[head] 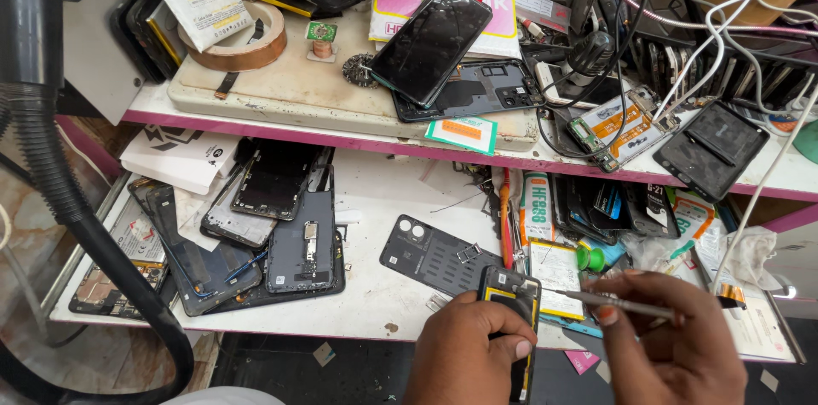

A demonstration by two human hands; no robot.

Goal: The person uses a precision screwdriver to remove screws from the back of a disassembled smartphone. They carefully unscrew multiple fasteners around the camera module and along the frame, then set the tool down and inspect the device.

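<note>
My left hand (467,352) grips an opened phone (509,296) with a dark body and yellow inner edging, held upright at the front edge of the white lower shelf (375,294). My right hand (665,345) holds thin metal tweezers (613,303), their tip pointing left and close to the phone's upper right side. A dark phone back cover (430,256) with camera holes lies flat on the shelf just left of the phone.
Several dismantled phone frames (281,226) are piled at the lower shelf's left. An upper shelf carries a black phone (430,43), a roll of tape (247,39), circuit boards and tangled cables (682,39). A black corrugated hose (60,192) curves down the left side.
</note>
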